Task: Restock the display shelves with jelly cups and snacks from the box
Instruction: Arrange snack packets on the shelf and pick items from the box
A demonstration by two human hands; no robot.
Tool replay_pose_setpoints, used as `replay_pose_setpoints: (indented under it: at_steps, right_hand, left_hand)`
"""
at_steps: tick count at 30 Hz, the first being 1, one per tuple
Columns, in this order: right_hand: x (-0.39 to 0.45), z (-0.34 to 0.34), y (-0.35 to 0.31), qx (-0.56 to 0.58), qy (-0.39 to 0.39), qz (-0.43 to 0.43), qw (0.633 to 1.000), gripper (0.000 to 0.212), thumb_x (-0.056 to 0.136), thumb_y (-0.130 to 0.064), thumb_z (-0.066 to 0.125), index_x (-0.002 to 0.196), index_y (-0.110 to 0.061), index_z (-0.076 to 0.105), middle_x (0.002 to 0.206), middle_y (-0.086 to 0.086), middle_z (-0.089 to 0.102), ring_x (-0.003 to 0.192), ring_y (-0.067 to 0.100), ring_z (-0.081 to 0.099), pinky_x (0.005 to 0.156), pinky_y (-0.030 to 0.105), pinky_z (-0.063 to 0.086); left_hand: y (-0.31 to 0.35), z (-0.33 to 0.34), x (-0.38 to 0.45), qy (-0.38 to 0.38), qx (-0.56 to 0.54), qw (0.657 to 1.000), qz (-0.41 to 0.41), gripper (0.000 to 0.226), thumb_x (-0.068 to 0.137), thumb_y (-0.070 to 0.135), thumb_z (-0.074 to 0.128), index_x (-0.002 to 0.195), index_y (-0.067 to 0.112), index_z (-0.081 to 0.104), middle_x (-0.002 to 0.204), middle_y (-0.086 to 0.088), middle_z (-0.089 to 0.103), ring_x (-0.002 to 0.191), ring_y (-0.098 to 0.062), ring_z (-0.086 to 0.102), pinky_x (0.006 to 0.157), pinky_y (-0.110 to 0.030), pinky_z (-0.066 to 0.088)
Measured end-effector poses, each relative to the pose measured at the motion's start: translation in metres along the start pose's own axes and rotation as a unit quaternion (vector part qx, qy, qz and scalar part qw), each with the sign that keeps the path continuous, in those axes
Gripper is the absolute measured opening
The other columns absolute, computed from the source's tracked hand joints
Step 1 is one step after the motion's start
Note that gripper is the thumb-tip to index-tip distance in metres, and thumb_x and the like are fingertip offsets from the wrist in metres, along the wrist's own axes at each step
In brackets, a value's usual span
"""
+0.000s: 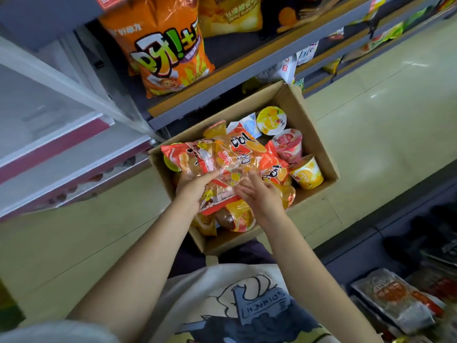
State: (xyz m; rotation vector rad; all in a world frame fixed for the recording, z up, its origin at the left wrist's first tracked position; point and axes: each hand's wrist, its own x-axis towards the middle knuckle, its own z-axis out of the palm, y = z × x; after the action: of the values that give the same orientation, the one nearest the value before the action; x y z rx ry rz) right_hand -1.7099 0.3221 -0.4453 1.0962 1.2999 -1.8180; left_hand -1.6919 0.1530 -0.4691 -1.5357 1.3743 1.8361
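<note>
My left hand (191, 188) grips a crinkly clear-and-orange jelly bag (222, 164) over the open cardboard box (319, 142) on the floor; my right hand (259, 196) lies flat-fingered against its plastic. The bag hides most of the box's contents. Round foil-lidded jelly cups (271, 120) show behind. A glossy orange snack bag (163, 45), top cut off, stands on the shelf (222, 80).

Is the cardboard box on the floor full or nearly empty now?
Fairly full: the cardboard box holds jelly cups and jelly bags up to its rim.
</note>
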Motion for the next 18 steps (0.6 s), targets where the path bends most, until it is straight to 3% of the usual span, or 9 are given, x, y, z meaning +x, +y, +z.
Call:
replay_pose_setpoints:
  at_steps: [4, 6, 7, 9, 10, 11, 14, 15, 18]
  right_hand:
    - [0.003, 0.013, -0.011, -0.015, 0.029, 0.091, 0.995, 0.084, 0.084, -0.054, 0.07, 0.138, 0.004, 0.042, 0.094, 0.008, 0.058, 0.084, 0.02, 0.059, 0.073, 0.032, 0.056]
    - [0.002, 0.022, -0.008, 0.012, 0.04, 0.13, 0.991, 0.083, 0.082, -0.061, 0.069, 0.135, 0.0, 0.049, 0.08, 0.002, 0.054, 0.071, 0.016, 0.051, 0.076, 0.033, 0.055]
    - [0.001, 0.028, -0.007, 0.028, 0.041, 0.14, 0.989, 0.08, 0.081, -0.063, 0.068, 0.131, -0.002, 0.052, 0.083, 0.003, 0.058, 0.072, 0.016, 0.053, 0.083, 0.034, 0.055]
    - [-0.003, 0.037, -0.007, 0.053, 0.036, 0.153, 0.986, 0.071, 0.08, -0.065, 0.067, 0.118, -0.007, 0.056, 0.11, 0.006, 0.066, 0.106, 0.024, 0.062, 0.101, 0.037, 0.048]
    - [-0.006, 0.041, -0.007, 0.069, 0.027, 0.156, 0.985, 0.068, 0.08, -0.065, 0.067, 0.114, -0.007, 0.054, 0.113, 0.005, 0.065, 0.12, 0.03, 0.058, 0.102, 0.037, 0.046]
    - [-0.008, 0.045, -0.009, 0.081, 0.017, 0.159, 0.984, 0.067, 0.08, -0.064, 0.067, 0.111, -0.007, 0.053, 0.109, 0.005, 0.064, 0.12, 0.029, 0.058, 0.097, 0.036, 0.046]
    - [-0.01, 0.047, -0.007, 0.084, -0.009, 0.146, 0.986, 0.069, 0.075, -0.063, 0.073, 0.111, -0.005, 0.06, 0.104, 0.009, 0.069, 0.093, 0.022, 0.067, 0.087, 0.033, 0.053]
    - [-0.01, 0.047, -0.006, 0.073, -0.011, 0.126, 0.989, 0.063, 0.077, -0.06, 0.073, 0.11, -0.007, 0.064, 0.1, 0.007, 0.07, 0.078, 0.016, 0.066, 0.077, 0.029, 0.055]
    - [-0.007, 0.041, -0.006, 0.045, 0.001, 0.076, 0.996, 0.036, 0.086, -0.046, 0.072, 0.095, -0.011, 0.065, 0.065, -0.002, 0.055, 0.044, 0.007, 0.039, 0.05, 0.021, 0.036]
  left_hand:
    - [-0.001, -0.018, -0.017, -0.031, 0.055, 0.996, 0.055, 0.061, 0.066, 0.019, 0.092, 0.115, 0.033, 0.058, 0.111, 0.005, 0.073, 0.1, -0.021, 0.072, 0.089, -0.044, 0.057]
    - [0.002, -0.027, -0.022, -0.039, 0.066, 0.995, 0.07, 0.059, 0.067, 0.018, 0.091, 0.113, 0.03, 0.056, 0.113, 0.0, 0.072, 0.101, -0.024, 0.071, 0.092, -0.049, 0.056]
    - [0.005, -0.031, -0.025, -0.038, 0.077, 0.993, 0.075, 0.063, 0.065, 0.022, 0.092, 0.116, 0.028, 0.055, 0.115, -0.001, 0.071, 0.101, -0.025, 0.071, 0.092, -0.05, 0.056]
    - [0.014, -0.036, -0.03, -0.041, 0.103, 0.99, 0.088, 0.075, 0.061, 0.029, 0.094, 0.123, 0.025, 0.052, 0.117, -0.002, 0.069, 0.101, -0.024, 0.07, 0.089, -0.047, 0.057]
    - [0.018, -0.039, -0.033, -0.045, 0.115, 0.988, 0.096, 0.076, 0.062, 0.029, 0.093, 0.124, 0.024, 0.051, 0.118, -0.002, 0.068, 0.1, -0.022, 0.07, 0.085, -0.043, 0.058]
    - [0.022, -0.041, -0.035, -0.05, 0.121, 0.986, 0.099, 0.076, 0.062, 0.029, 0.092, 0.126, 0.023, 0.05, 0.118, -0.001, 0.067, 0.1, -0.021, 0.069, 0.082, -0.038, 0.057]
    - [0.028, -0.044, -0.043, -0.057, 0.12, 0.984, 0.119, 0.079, 0.061, 0.032, 0.089, 0.129, 0.021, 0.05, 0.12, 0.001, 0.064, 0.101, -0.018, 0.066, 0.077, -0.031, 0.052]
    - [0.029, -0.044, -0.045, -0.051, 0.116, 0.985, 0.12, 0.083, 0.058, 0.036, 0.091, 0.129, 0.021, 0.05, 0.12, 0.001, 0.064, 0.101, -0.018, 0.066, 0.077, -0.031, 0.052]
    - [0.03, -0.046, -0.052, -0.044, 0.096, 0.986, 0.126, 0.097, 0.045, 0.051, 0.095, 0.128, 0.027, 0.052, 0.121, 0.006, 0.066, 0.105, -0.017, 0.067, 0.084, -0.033, 0.055]
